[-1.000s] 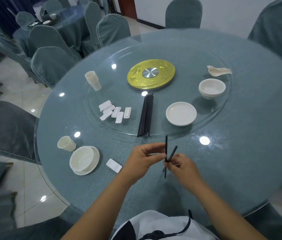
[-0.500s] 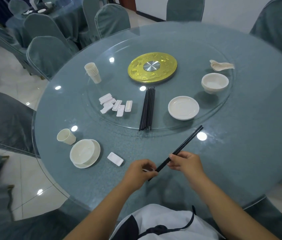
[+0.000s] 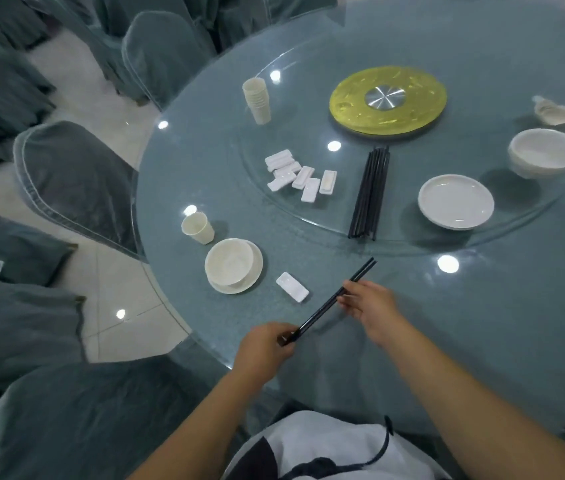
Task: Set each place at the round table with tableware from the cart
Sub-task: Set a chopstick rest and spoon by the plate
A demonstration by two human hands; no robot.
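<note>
Two slim black chopsticks (image 3: 334, 299) sit paired in our grasp: left hand (image 3: 263, 348) pinching the near ends, right hand (image 3: 367, 303) curled round the middle, just right of the small white rectangular rest (image 3: 292, 286). Beyond that rest, one place has its cup (image 3: 198, 227) and bowl-on-plate (image 3: 233, 265); other places look unset. Spare stock waits on the round glass-topped table (image 3: 481, 323) among grey-covered chairs (image 3: 76, 181).
</note>
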